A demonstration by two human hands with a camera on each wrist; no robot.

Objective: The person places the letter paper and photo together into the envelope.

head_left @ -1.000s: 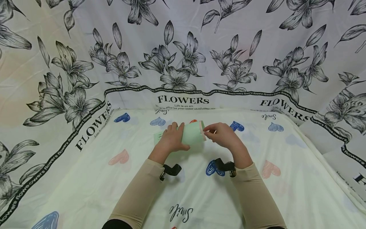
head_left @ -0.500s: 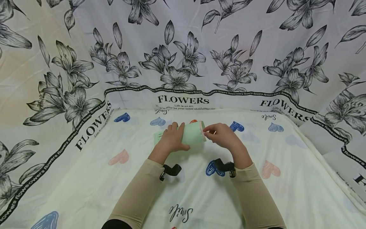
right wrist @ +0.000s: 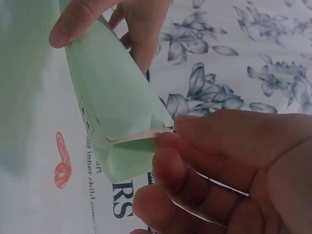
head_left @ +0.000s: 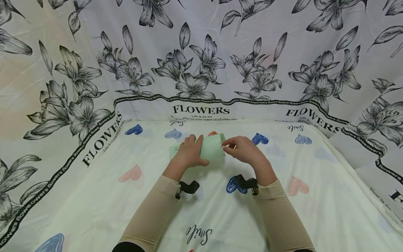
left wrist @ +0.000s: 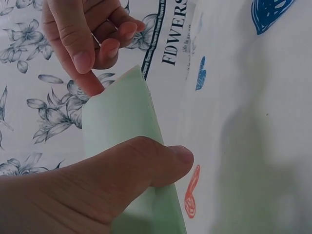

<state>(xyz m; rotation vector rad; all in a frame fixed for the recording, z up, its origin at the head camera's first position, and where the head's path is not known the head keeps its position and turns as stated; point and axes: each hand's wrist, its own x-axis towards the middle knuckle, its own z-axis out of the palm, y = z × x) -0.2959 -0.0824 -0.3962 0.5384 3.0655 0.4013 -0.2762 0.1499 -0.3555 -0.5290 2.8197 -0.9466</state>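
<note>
A pale green packet (head_left: 211,147) lies raised above the heart-print sheet (head_left: 201,206) in the middle. My left hand (head_left: 189,153) grips its left part, thumb across the front (left wrist: 161,163). My right hand (head_left: 242,148) pinches a thin pale strip (right wrist: 134,137) at the packet's right end (right wrist: 117,122), fingertips (right wrist: 168,139) pressed to that edge. In the left wrist view the right hand's fingers (left wrist: 85,58) sit at the packet's top corner (left wrist: 122,122). A small label shows on the packet's left end (head_left: 175,149).
A white cloth with black lily prints and the word FLOWERS (head_left: 201,109) rises behind and at both sides. Blue, pink and red hearts (head_left: 233,184) mark the sheet. Black wrist straps (head_left: 189,187) sit on both beige sleeves.
The right hand has shifted slightly left, closer against the packet's right end. The left hand and the packet stay where they were.
</note>
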